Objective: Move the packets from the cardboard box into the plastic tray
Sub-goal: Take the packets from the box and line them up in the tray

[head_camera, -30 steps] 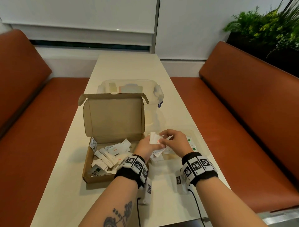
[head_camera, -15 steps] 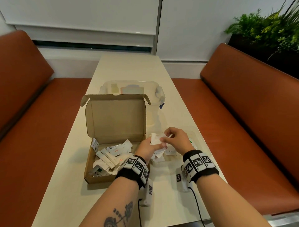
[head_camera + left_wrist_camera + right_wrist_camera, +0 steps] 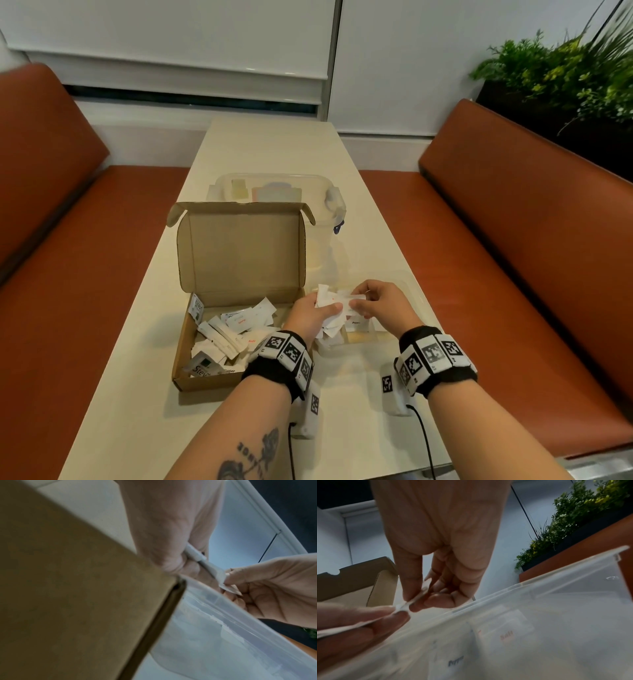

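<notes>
An open cardboard box [image 3: 219,382] with several white packets [image 3: 228,334] lies on the table's near left. Just right of it sits a clear plastic tray [image 3: 409,291] with a few packets [image 3: 358,325] inside. My left hand [image 3: 313,313] grips a bunch of white packets [image 3: 325,298] above the tray's left edge. My right hand [image 3: 378,303] pinches one packet [image 3: 347,301] of that bunch between thumb and finger. The left wrist view shows the bunch [image 3: 202,561] edge-on beside the box wall [image 3: 68,601]. In the right wrist view the pinched packet [image 3: 412,601] hangs over the tray [image 3: 539,588].
A clear lidded plastic container [image 3: 281,192] stands behind the box's raised lid [image 3: 241,246]. Orange bench seats [image 3: 513,240] run along both sides of the narrow table [image 3: 274,144]. Green plants [image 3: 561,72] fill the far right corner. Cables trail from my wrists.
Both hands stay together over the tray's left edge. The right hand's fingers have shifted on the bunch and now pinch a single packet. The view has tilted slightly.
</notes>
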Action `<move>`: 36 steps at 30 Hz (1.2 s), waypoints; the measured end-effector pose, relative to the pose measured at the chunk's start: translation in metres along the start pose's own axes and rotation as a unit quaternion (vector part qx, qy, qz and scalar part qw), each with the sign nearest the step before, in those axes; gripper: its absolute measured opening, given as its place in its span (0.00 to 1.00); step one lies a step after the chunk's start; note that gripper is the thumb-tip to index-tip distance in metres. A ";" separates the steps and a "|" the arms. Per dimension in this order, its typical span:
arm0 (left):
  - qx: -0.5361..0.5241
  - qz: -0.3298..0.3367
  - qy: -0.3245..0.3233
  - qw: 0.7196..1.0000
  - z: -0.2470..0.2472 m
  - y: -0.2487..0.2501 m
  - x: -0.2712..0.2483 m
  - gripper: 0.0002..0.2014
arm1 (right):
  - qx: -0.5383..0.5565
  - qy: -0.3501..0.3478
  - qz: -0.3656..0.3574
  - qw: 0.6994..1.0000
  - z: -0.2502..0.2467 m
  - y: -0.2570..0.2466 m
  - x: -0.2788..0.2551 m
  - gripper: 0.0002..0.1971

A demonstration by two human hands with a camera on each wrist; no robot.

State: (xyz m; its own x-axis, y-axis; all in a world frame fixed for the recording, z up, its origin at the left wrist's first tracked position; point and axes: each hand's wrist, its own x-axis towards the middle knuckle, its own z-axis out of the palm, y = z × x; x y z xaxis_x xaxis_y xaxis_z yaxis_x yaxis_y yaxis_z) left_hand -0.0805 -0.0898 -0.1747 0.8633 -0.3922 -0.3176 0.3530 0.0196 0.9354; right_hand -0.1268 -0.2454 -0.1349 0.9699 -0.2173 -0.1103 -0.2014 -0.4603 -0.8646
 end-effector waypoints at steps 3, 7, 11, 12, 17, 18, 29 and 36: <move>-0.024 0.001 -0.021 0.999 -0.001 0.001 -0.004 0.09 | -0.026 0.060 0.011 0.998 -0.016 0.007 0.002 0.04; -0.030 0.010 -0.028 0.999 -0.001 0.001 -0.004 0.09 | -0.083 0.084 0.058 0.991 -0.044 0.026 -0.001 0.03; -0.028 0.008 -0.024 0.999 -0.001 0.000 -0.002 0.12 | -0.114 0.052 0.090 0.988 -0.044 0.039 -0.007 0.04; -0.024 0.008 -0.023 0.999 -0.001 0.000 -0.002 0.12 | -0.113 0.055 0.091 0.988 -0.041 0.041 -0.008 0.05; -0.009 0.011 -0.019 1.000 -0.001 0.001 -0.004 0.12 | -0.172 0.071 0.080 0.979 -0.026 0.045 -0.006 0.04; -0.009 0.010 -0.017 1.000 -0.001 0.001 -0.004 0.12 | -0.189 0.071 0.081 0.976 -0.025 0.046 -0.006 0.03; 0.004 0.018 -0.023 1.000 -0.001 0.001 -0.004 0.03 | -0.215 0.074 0.068 0.971 -0.022 0.049 -0.007 0.15; 0.007 0.016 -0.023 1.000 -0.001 0.001 -0.003 0.06 | -0.282 0.070 0.068 0.954 -0.018 0.050 0.004 0.18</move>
State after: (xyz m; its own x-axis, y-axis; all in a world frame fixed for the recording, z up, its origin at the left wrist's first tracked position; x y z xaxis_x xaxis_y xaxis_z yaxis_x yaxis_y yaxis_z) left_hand -0.0825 -0.0873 -0.1732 0.8558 -0.4343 -0.2809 0.3204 0.0190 0.9471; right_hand -0.1358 -0.2848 -0.1697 0.9094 -0.4033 -0.1014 -0.4044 -0.8011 -0.4412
